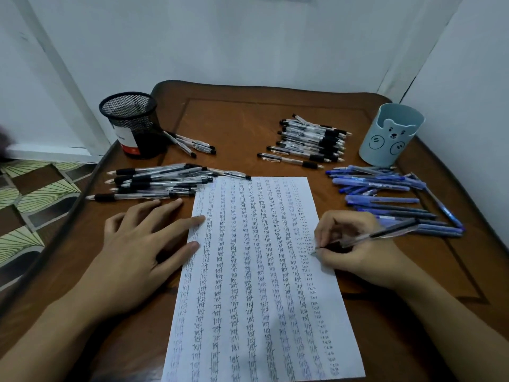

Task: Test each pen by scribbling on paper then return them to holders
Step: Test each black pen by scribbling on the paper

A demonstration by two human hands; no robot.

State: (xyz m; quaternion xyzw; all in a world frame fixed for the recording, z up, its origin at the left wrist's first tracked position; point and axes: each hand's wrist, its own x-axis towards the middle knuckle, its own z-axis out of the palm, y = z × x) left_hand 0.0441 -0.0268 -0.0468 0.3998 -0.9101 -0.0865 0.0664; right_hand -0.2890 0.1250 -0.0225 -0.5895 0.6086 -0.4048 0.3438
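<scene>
Left hand [137,244] lies flat on the table [248,128], fingers spread, fingertips pressing the left edge of the written-over paper sheet [248,285], while the right hand [355,255] pinches a clear-barrelled pen [385,233], tip on the sheet's right margin.

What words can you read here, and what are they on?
"test": handwritten over and over in columns down the paper.
The small column at the paper's right edge: too small to read surely.
Label on the mesh holder: print too blurred to read.
Pens: any barrel print is too small to read.
Blue holder: only a drawn bear face, no words.
</scene>
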